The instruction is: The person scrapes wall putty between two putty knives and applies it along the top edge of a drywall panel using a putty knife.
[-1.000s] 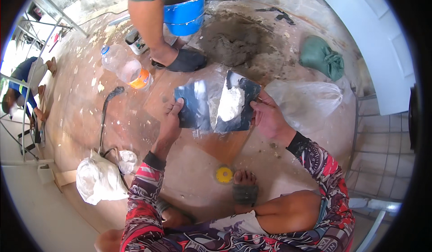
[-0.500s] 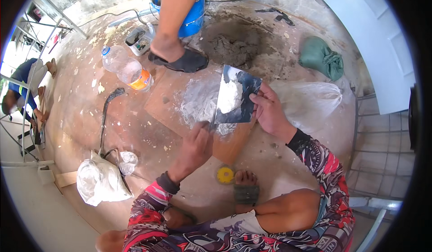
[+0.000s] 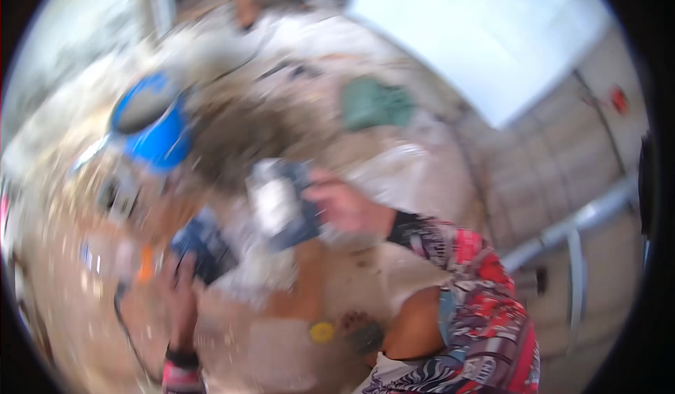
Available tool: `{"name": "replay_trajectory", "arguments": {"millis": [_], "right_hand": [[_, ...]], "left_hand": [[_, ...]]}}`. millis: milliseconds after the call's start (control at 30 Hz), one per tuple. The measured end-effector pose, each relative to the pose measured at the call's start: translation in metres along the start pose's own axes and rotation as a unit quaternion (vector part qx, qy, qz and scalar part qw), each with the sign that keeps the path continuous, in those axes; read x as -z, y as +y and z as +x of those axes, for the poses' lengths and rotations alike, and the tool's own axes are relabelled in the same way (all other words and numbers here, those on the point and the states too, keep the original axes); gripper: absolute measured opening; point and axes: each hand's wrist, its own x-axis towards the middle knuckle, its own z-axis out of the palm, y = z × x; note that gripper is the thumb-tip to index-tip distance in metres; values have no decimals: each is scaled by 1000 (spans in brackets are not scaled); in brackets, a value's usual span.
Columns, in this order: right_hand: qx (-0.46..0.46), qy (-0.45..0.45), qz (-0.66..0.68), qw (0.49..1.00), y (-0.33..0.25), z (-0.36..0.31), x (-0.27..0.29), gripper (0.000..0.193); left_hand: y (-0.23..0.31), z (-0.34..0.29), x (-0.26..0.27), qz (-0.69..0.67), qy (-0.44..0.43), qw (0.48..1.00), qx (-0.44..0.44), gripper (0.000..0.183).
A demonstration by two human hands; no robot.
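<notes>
The picture is smeared by motion. My right hand point(image 3: 348, 202) grips a dark flat plate point(image 3: 304, 214) by its right edge. A mound of white paste point(image 3: 275, 202) lies on that plate. My left hand point(image 3: 181, 292), at the lower left, is closed on a dark blue flat blade point(image 3: 204, 243), tilted and apart from the plate. The blade's exact kind is blurred. Below both, white powder point(image 3: 264, 278) covers part of a brown board point(image 3: 309, 271) on the floor.
A blue bucket point(image 3: 158, 130) with grey content stands at the left, beside a patch of wet grey mortar point(image 3: 246, 137). Behind are a green sack point(image 3: 376, 103) and a pale door panel point(image 3: 478, 35). A yellow disc point(image 3: 321, 333) lies near my foot. Another person's leg point(image 3: 242, 0) shows at the top.
My view has swung right and up, shifting the floor items leftward. My left hand has moved away from the plate, and its blade now shows broadside. The other person has stepped back from the bucket.
</notes>
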Motion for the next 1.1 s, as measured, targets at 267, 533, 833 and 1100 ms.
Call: {"name": "replay_trajectory", "arguments": {"millis": [267, 533, 833, 1100], "right_hand": [[17, 67, 254, 965, -65, -68, -100, 56], [34, 186, 191, 963, -126, -173, -181, 39], [204, 222, 345, 889, -269, -288, -311, 16], [347, 296, 356, 815, -381, -424, -375, 14]], "left_hand": [[59, -25, 101, -230, -12, 896, 379, 42], [160, -44, 91, -210, -108, 899, 369, 39], [239, -89, 77, -287, -111, 882, 358, 37], [385, -20, 9, -90, -359, 902, 222, 29]]}}
